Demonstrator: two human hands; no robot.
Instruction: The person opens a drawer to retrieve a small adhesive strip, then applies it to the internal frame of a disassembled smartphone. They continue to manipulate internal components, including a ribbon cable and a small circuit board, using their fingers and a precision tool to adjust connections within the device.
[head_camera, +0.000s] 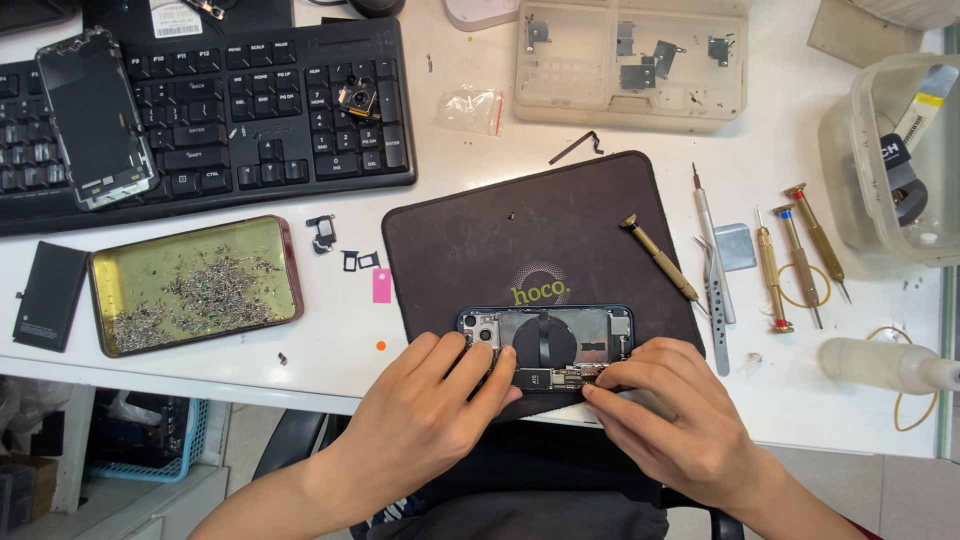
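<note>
Phone: an opened phone (548, 340) lies face down at the near edge of a dark work mat (470, 240), its inner parts bare, a round dark coil in the middle.
Left hand: the left hand (425, 415) rests on the phone's left end, fingers close together and laid flat over the lower left corner; the fingertips touch the circuit strip.
Right hand: the right hand (665, 405) sits at the phone's right end, thumb and forefinger drawn together at the lower edge; whether they pinch a small part, I cannot tell.
Mat: a brass-handled screwdriver (660, 258) lies on its right side.
Right of the mat: tweezers (714, 300) and more small screwdrivers (790, 265) lie side by side on the white table (330, 350).
Left of the mat: a shallow tray (195, 285) holds loose screws; a pink tab (382, 285) lies between tray and mat.
Behind: a black keyboard (250, 110) bears a loose phone screen (95, 115); a clear parts box (630, 60) stands further right.
</note>
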